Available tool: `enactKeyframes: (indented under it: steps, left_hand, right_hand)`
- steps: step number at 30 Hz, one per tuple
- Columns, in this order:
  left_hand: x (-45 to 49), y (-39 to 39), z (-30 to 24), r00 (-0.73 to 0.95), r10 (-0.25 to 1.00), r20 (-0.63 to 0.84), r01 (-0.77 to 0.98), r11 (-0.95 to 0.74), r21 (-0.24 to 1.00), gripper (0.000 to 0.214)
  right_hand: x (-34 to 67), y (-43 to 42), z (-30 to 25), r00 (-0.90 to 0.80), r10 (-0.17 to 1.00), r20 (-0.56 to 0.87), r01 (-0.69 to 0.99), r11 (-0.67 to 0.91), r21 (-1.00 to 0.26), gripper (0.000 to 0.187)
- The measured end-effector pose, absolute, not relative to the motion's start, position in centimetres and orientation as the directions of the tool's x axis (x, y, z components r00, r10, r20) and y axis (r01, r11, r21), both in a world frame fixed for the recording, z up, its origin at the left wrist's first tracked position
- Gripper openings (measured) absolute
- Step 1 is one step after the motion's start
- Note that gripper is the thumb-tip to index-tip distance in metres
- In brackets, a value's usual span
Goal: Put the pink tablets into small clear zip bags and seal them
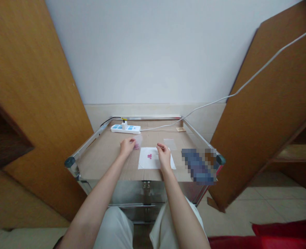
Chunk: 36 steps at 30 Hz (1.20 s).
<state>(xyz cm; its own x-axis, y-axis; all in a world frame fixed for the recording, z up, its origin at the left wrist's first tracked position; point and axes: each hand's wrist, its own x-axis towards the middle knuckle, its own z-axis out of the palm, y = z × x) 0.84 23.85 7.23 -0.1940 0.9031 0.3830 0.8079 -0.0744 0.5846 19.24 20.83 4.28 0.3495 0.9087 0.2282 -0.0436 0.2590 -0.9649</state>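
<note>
My left hand (127, 147) pinches the corner of a small clear plastic bag (137, 141) with pink beads in its lower end. My right hand (164, 157) rests at the right edge of a white paper sheet (145, 162), its fingertips pinched together. Anything between them is too small to tell. A little cluster of pink beads (149, 156) lies on the paper between my hands. Another clear plastic bag (170, 144) lies flat on the cardboard just beyond my right hand.
Cardboard (108, 162) covers a metal cart top (147, 118). A white power strip (125, 128) stands at the back, with a cable (207, 107) running up right. A pixelated object (198, 166) sits at the right. A small wooden tag (180, 129) lies at the back right. Wooden panels flank the cart.
</note>
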Motion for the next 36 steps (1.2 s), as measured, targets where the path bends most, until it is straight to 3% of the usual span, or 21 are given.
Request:
enactKeyframes:
  steps: [6,21,31,36]
  left_hand:
    - [1.3,23.9,7.5,-0.159,0.925,0.345,0.832,-0.063,0.552,0.032]
    - [4.0,26.5,9.8,-0.241,0.950,0.197,0.943,0.181,0.279,0.044]
    - [4.1,27.2,9.9,-0.218,0.961,0.169,0.952,0.172,0.251,0.028]
    - [3.8,27.4,9.4,-0.260,0.953,0.155,0.932,0.205,0.300,0.019]
  right_hand:
    - [19.2,21.1,4.1,0.350,0.907,0.236,-0.050,0.270,-0.962,0.024]
    - [19.2,20.8,4.3,0.353,0.907,0.228,-0.054,0.264,-0.963,0.023]
    - [19.3,20.9,4.1,0.343,0.907,0.244,-0.037,0.273,-0.961,0.023]
    - [19.3,21.0,3.8,0.336,0.913,0.232,-0.051,0.264,-0.963,0.025]
